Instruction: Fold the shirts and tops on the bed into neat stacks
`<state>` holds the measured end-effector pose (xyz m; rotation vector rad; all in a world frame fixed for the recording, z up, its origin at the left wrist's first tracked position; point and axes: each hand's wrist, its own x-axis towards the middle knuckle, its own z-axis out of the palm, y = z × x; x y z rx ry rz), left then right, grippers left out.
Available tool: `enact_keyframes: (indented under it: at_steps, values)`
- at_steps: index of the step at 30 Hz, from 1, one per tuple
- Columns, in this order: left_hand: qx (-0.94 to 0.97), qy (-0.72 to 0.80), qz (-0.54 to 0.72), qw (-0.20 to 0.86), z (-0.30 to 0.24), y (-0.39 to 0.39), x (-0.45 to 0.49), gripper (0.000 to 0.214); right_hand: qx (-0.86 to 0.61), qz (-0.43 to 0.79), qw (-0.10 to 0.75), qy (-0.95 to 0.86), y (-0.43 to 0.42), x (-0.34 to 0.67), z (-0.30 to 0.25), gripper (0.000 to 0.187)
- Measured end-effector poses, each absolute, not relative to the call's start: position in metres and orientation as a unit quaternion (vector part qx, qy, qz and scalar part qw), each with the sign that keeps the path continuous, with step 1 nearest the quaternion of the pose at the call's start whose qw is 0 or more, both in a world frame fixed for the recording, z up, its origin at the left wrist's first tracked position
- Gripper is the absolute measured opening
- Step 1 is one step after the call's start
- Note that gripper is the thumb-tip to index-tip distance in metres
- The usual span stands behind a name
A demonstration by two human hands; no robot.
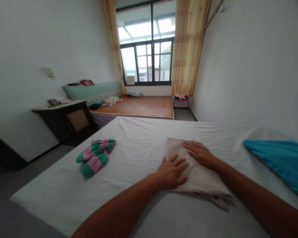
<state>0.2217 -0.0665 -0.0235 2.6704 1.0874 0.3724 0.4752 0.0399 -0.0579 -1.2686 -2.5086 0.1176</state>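
A pale pink folded cloth (198,178) lies on the white sheet (144,142) of the bed, a loose end poking out along its near edge. My left hand (172,172) rests flat on the cloth's left part, fingers spread. Toward its far edge, my right hand (199,153) is also laid flat on it, fingers stretched out close together. Neither hand grips the fabric. To the left of the cloth sits a pair of green and pink striped socks (96,157), bunched together.
A blue cloth item (278,162) lies at the bed's right side. Beyond is a second bed with a brown mat (146,105), beside a dark cabinet (74,122). A small stool (181,99) stands below the curtain (188,49), near the right wall.
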Motion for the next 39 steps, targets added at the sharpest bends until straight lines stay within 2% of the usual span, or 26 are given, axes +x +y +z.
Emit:
enact_keyframes:
  at_steps: [9, 13, 17, 21, 24, 28, 31, 34, 39]
  values:
    - [0.895, 0.395, 0.15, 0.145, -0.027, -0.059, 0.215, 0.051, -0.568, -0.031, 0.186, -0.802, 0.05, 0.515, -0.078, 0.048]
    - [0.858, 0.472, 0.163, 0.117, -0.033, -0.049, 0.209, 0.047, -0.535, -0.071, 0.217, -0.813, 0.028, 0.494, -0.059, 0.044]
    - [0.822, 0.536, 0.167, 0.092, -0.04, -0.039, 0.206, 0.047, -0.417, 0.008, 0.2, -0.887, -0.002, 0.454, -0.04, 0.043]
    - [0.812, 0.555, 0.158, 0.085, -0.043, -0.035, 0.207, 0.049, -0.391, 0.075, 0.167, -0.902, -0.009, 0.441, -0.041, 0.043]
    - [0.817, 0.548, 0.155, 0.086, -0.042, -0.035, 0.207, 0.049, -0.442, 0.052, 0.189, -0.875, 0.008, 0.463, -0.054, 0.044]
    - [0.822, 0.541, 0.154, 0.084, -0.042, -0.035, 0.205, 0.049, -0.579, -0.023, 0.219, -0.785, 0.038, 0.507, -0.075, 0.052]
    - [0.823, 0.539, 0.153, 0.086, -0.042, -0.035, 0.205, 0.049, -0.646, -0.011, 0.21, -0.734, 0.049, 0.523, -0.085, 0.056]
    - [0.822, 0.54, 0.155, 0.089, -0.042, -0.036, 0.205, 0.048, -0.64, 0.02, 0.219, -0.736, 0.047, 0.521, -0.084, 0.057]
    - [0.822, 0.54, 0.156, 0.091, -0.041, -0.036, 0.205, 0.048, -0.593, 0.093, 0.305, -0.739, 0.037, 0.506, -0.071, 0.063]
